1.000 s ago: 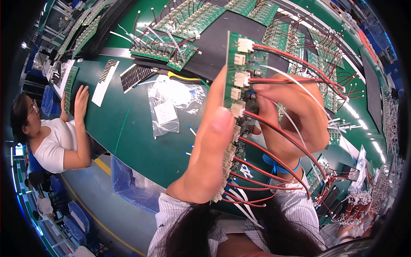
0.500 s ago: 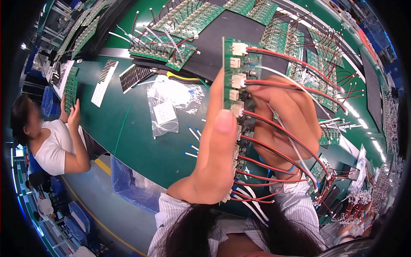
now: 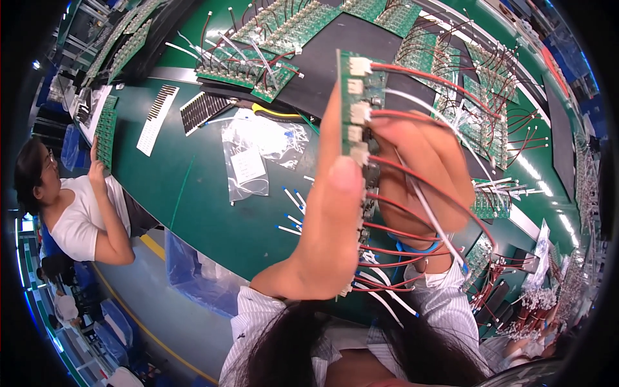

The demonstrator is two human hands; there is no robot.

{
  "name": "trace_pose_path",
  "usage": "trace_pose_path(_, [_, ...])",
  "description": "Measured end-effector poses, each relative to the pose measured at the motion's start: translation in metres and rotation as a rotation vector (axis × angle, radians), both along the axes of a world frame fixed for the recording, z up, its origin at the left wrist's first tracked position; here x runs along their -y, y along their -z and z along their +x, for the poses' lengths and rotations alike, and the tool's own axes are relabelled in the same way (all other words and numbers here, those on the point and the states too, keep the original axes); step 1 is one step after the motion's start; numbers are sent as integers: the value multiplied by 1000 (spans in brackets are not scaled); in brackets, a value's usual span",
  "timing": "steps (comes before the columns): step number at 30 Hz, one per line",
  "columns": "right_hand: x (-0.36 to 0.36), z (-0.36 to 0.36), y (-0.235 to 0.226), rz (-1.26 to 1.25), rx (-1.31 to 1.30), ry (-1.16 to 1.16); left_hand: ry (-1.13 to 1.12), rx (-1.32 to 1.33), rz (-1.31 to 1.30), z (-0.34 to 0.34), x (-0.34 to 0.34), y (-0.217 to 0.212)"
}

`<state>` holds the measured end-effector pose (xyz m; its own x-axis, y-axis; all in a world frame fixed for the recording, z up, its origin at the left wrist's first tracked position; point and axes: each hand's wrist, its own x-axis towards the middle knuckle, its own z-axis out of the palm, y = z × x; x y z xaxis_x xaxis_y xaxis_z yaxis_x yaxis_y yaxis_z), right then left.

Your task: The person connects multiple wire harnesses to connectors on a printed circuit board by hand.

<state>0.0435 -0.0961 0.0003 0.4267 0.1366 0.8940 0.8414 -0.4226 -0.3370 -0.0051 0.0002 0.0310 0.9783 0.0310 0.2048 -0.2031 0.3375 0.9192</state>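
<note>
I hold a long green circuit board [image 3: 353, 97] edge-on, close to the camera, with white connectors along its side. My left hand [image 3: 325, 226] grips it from the left, thumb pressed up along the board. Behind the board, my right hand [image 3: 419, 168] has its fingers at the connectors, among red wires [image 3: 425, 77] and a white wire [image 3: 445, 229] that run from the board down to the right. Which single wire the right fingers pinch is hidden.
A green table [image 3: 193, 193] carries clear plastic bags [image 3: 248, 155], small blue-tipped wires [image 3: 290, 209], and several wired green boards [image 3: 258, 58] on a black mat. A person in a white shirt [image 3: 71, 206] at the left handles another board [image 3: 105, 129]. More wired boards [image 3: 483, 122] lie at the right.
The board has moved up and slightly right in my hands, with my left thumb sliding higher along it. The person at the left has lowered their board a little.
</note>
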Motion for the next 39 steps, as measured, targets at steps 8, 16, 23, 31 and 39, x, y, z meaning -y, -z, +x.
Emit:
trace_pose_path(8, [-1,-1,1,68,-119,4,-18,-26,-111,8,-6,8])
trace_pose_path(16, [0,1,-3,92,-162,-30,4,-108,-255,20,-6,12])
trace_pose_path(23, [2,4,12,215,-342,-289,30,-190,-387,24,-29,18])
trace_pose_path(31, [6,-5,7,425,-630,-503,1,-64,-644,16,-85,27])
trace_pose_path(39, [21,-80,44,-550,-758,127,326,-74,-1040,5,-175,55])
